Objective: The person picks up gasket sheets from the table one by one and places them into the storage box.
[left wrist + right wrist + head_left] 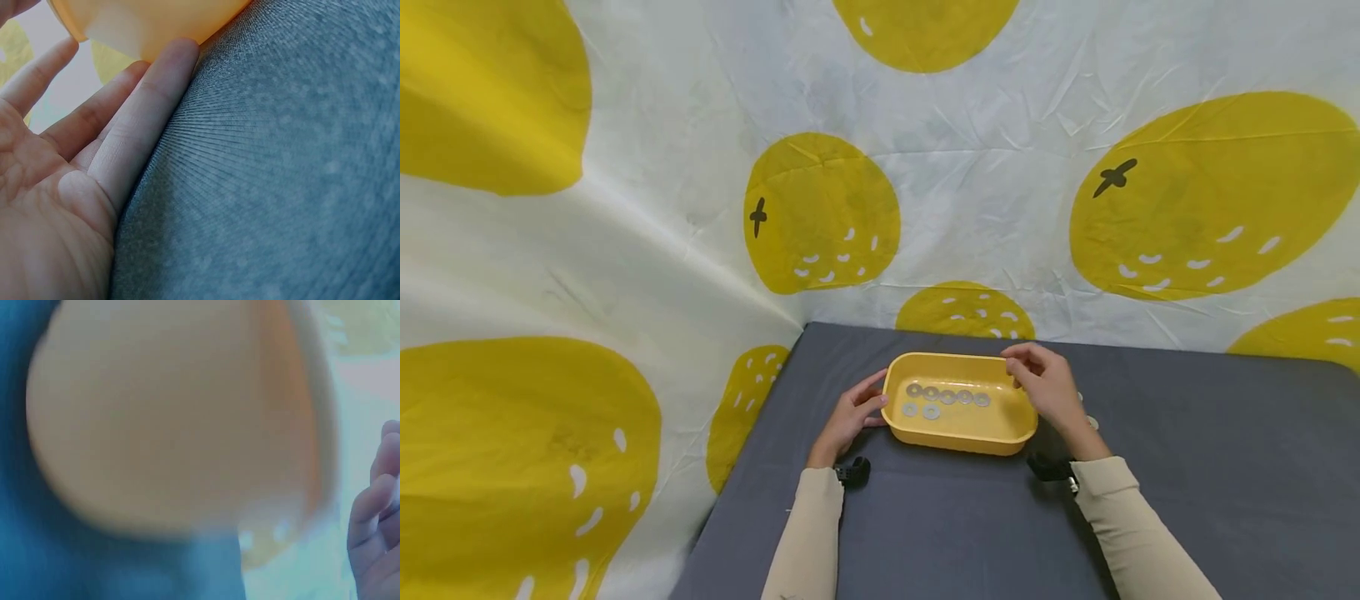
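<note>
A yellow plastic tray stands on the dark cloth. Inside lie several flat grey washers, set in two rows toward its left side. My left hand is at the tray's left end. In the left wrist view its long fingers extend nearly straight, tips against the tray wall. My right hand is over the right end, fingers loosely bent. No object shows between them. Part of this hand appears at the right edge of the right wrist view, beside the blurred tray.
A washer lies on the table to the right of the tray, partly behind my right wrist, with another piece just beyond. The dark table meets a white curtain with yellow fruit prints at the back and left.
</note>
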`<state>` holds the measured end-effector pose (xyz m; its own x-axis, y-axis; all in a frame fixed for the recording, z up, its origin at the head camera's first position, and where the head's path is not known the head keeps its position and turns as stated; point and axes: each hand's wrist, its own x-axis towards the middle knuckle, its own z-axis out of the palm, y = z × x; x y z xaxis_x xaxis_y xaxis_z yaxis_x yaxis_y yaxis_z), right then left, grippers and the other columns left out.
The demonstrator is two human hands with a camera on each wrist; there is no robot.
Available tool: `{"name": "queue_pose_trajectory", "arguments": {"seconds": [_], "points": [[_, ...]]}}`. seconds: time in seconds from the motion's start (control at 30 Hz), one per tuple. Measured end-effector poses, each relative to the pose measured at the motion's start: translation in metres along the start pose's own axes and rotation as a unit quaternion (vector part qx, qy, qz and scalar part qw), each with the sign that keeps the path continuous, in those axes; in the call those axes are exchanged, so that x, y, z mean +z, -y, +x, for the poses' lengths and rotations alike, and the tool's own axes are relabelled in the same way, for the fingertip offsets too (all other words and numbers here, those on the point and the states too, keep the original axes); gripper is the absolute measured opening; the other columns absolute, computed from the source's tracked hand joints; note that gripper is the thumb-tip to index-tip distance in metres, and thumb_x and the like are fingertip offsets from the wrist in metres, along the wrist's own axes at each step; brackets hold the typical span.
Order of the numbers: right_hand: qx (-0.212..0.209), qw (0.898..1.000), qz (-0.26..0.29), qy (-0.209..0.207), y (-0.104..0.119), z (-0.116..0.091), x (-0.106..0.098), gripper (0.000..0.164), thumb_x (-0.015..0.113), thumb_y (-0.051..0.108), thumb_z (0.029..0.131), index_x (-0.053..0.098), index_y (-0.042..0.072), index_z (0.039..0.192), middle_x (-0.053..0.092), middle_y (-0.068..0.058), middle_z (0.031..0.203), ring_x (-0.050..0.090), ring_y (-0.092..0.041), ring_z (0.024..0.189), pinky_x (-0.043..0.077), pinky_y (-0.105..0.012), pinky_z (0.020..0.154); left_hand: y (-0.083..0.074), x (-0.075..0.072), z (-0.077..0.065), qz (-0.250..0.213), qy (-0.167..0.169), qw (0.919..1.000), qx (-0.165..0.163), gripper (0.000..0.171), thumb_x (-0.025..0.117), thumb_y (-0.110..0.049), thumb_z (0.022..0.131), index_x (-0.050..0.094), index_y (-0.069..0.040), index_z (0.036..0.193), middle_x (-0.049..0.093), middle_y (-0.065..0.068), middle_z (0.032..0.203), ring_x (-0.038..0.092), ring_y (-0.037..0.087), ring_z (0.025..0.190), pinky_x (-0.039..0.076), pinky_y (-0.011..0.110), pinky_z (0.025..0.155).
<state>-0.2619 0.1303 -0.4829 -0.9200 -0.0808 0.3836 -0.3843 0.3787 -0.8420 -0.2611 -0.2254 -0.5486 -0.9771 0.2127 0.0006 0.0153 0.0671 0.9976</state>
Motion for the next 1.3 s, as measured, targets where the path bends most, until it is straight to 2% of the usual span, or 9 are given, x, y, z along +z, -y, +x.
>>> {"name": "queue_pose_trajectory", "arguments": {"seconds": [0.1, 0.2, 0.33, 0.43, 0.6, 0.73, 0.97, 1.3], "points": [[0.04, 0.998, -0.038, -0.016, -0.012, -0.003, -0.028, 0.026, 0.061, 0.026, 0.104, 0.07, 0.008, 0.12, 0.069, -0.018, 0.098, 0.066, -0.022, 0.075, 0.055, -0.026, 0.059, 0.0, -0.001, 0.001, -0.001, 0.004, 1.0, 0.003, 0.056, 0.069, -0.027, 0.099, 0.051, -0.031, 0.152, 0.058, 0.019, 0.133, 0.067, 0.022, 0.112, 0.063, 0.04, 0.09], [0.079, 0.994, -0.081, -0.011, -0.03, -0.007, -0.051, 0.032, 0.058, 0.031, 0.105, 0.067, 0.008, 0.125, 0.068, -0.018, 0.1, 0.067, -0.024, 0.078, 0.054, -0.027, 0.059, 0.0, -0.002, 0.001, -0.003, 0.009, 1.0, 0.002, 0.055, 0.069, -0.028, 0.099, 0.051, -0.032, 0.151, 0.058, 0.018, 0.133, 0.067, 0.021, 0.112, 0.063, 0.04, 0.09], [0.107, 0.985, -0.136, 0.009, -0.053, -0.009, -0.071, 0.034, 0.059, 0.026, 0.104, 0.066, 0.001, 0.127, 0.067, -0.02, 0.1, 0.064, -0.027, 0.08, 0.051, -0.029, 0.06, -0.001, -0.002, 0.0, -0.005, 0.007, 1.0, 0.001, 0.055, 0.07, -0.029, 0.099, 0.051, -0.033, 0.151, 0.059, 0.018, 0.134, 0.067, 0.023, 0.114, 0.063, 0.041, 0.09], [0.129, 0.975, -0.174, 0.044, -0.064, -0.009, -0.08, 0.033, 0.061, 0.021, 0.102, 0.065, -0.002, 0.126, 0.067, -0.018, 0.1, 0.062, -0.023, 0.082, 0.049, -0.029, 0.062, -0.002, -0.003, 0.0, -0.003, 0.005, 1.0, 0.002, 0.056, 0.07, -0.029, 0.099, 0.051, -0.033, 0.151, 0.059, 0.018, 0.134, 0.066, 0.025, 0.115, 0.063, 0.041, 0.09], [0.172, 0.959, -0.197, 0.114, -0.074, -0.006, -0.088, 0.036, 0.064, 0.017, 0.099, 0.061, -0.006, 0.126, 0.067, -0.017, 0.096, 0.06, -0.022, 0.076, 0.046, -0.032, 0.062, -0.002, -0.002, 0.0, 0.002, 0.004, 1.0, 0.0, 0.056, 0.069, -0.027, 0.1, 0.05, -0.031, 0.152, 0.058, 0.019, 0.135, 0.067, 0.023, 0.114, 0.062, 0.041, 0.091], [0.191, 0.948, -0.209, 0.143, -0.076, -0.001, -0.089, 0.041, 0.067, 0.02, 0.098, 0.06, -0.009, 0.126, 0.064, -0.017, 0.095, 0.059, -0.023, 0.076, 0.047, -0.032, 0.063, -0.002, -0.002, 0.0, 0.001, 0.005, 1.0, -0.002, 0.056, 0.068, -0.026, 0.1, 0.05, -0.031, 0.153, 0.058, 0.019, 0.136, 0.066, 0.021, 0.114, 0.062, 0.042, 0.091], [0.193, 0.937, -0.244, 0.159, -0.078, 0.007, -0.09, 0.037, 0.071, 0.021, 0.094, 0.064, -0.007, 0.117, 0.061, -0.019, 0.095, 0.057, -0.029, 0.083, 0.046, -0.034, 0.065, -0.001, -0.001, 0.0, 0.002, 0.01, 0.9999, 0.002, 0.056, 0.067, -0.025, 0.101, 0.049, -0.03, 0.153, 0.058, 0.019, 0.137, 0.066, 0.023, 0.115, 0.063, 0.041, 0.091], [0.188, 0.933, -0.255, 0.168, -0.076, 0.009, -0.086, 0.033, 0.069, 0.016, 0.092, 0.063, -0.009, 0.112, 0.058, -0.015, 0.087, 0.056, -0.026, 0.078, 0.043, -0.031, 0.063, -0.001, -0.001, 0.001, 0.002, 0.0, 1.0, -0.007, 0.053, 0.067, -0.023, 0.101, 0.051, -0.034, 0.151, 0.059, 0.018, 0.136, 0.066, 0.022, 0.115, 0.063, 0.041, 0.089]]}}
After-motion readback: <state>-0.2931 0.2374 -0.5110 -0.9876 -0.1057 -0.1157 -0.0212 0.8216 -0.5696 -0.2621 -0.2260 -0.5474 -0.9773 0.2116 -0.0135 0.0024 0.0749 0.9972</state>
